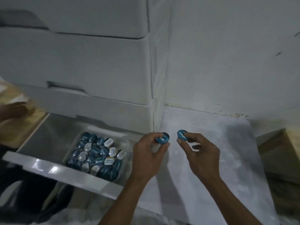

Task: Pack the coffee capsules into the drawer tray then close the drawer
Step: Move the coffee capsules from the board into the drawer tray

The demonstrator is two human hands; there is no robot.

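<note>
Two teal capsules are pinched, one by the left hand (150,151), one by the right hand (198,149), beside the open drawer (65,174); each should be lowered foil-up into the nearly full tray (125,161).

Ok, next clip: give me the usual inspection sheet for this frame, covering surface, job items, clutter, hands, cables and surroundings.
Surface: white sheet beside the drawer unit, scuffed.
Job's things: bottom drawer pulled open; clear tray inside, filled with teal and silver-lidded capsules.
Clutter: nothing seen on the sheet.
Hands: left hand holds a teal capsule; right hand pinches a second teal capsule; both over the sheet, not yet over the tray.
Cables: nothing seen.
Surroundings: white drawer unit, wall, wooden surfaces at both edges; a blurred hand-like shape at far left.
</note>
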